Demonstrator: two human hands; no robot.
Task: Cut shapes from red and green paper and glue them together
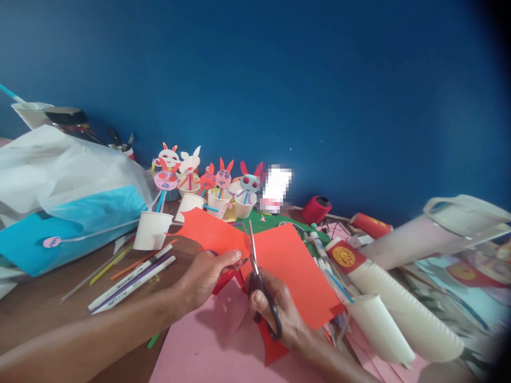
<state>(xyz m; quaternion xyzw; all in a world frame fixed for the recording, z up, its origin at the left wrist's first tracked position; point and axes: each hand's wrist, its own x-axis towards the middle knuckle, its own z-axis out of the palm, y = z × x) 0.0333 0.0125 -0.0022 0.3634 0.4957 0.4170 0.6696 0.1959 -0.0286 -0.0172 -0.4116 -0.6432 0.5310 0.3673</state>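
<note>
My right hand point(281, 308) grips black-handled scissors point(254, 252), fingers in the loops. The blades point away from me and stand slightly apart. Just left of them, my left hand point(205, 276) pinches orange-red paper point(213, 229) between thumb and fingers; part of what it grips is hidden. That paper has a curved, cut-looking edge on its left side. Behind the scissors and to their right spreads a broad flat part of orange-red paper point(297, 271); whether both parts are one sheet I cannot tell. Pink paper point(207, 340) lies beneath both hands.
Paper cups with rabbit-faced figures point(165, 180) line the wall side. Acrylic markers point(136, 284) lie at left beside a plastic bag point(72, 175). At right are stacked paper cups point(407, 298), a white jug point(463, 215) and a red thread spool point(316, 209).
</note>
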